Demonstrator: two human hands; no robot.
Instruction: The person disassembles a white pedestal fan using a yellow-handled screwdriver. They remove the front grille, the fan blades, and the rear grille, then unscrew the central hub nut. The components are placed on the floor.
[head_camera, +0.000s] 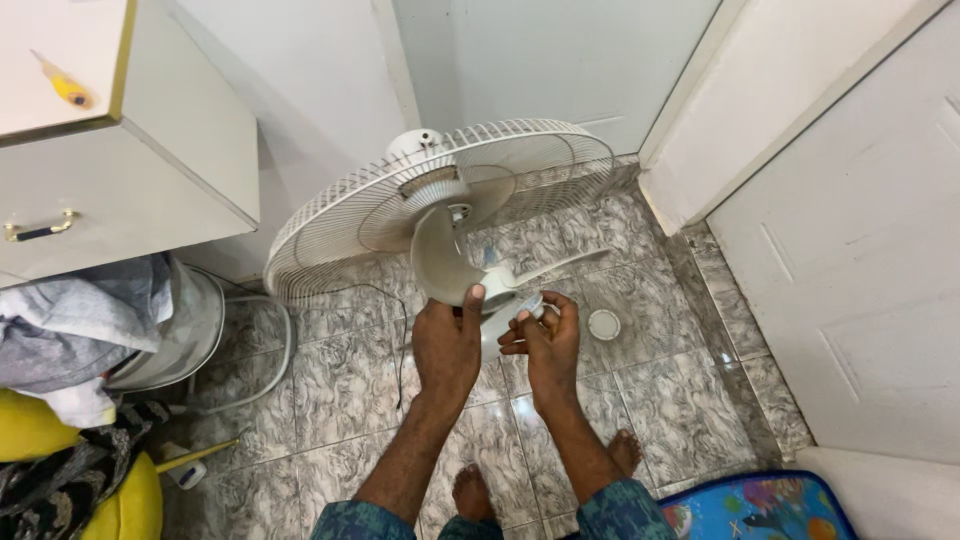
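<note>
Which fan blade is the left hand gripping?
The left hand grips the broad blade pointing toward the camera; the thin edge-on blade stretching right is untouched.

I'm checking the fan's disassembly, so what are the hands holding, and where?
The left hand grips a blade of the fan propeller; the right hand pinches a small part at its hub.

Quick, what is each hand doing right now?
Left hand: closed on a fan blade.
Right hand: fingers curled at the blade hub; grip cannot be told.
</note>
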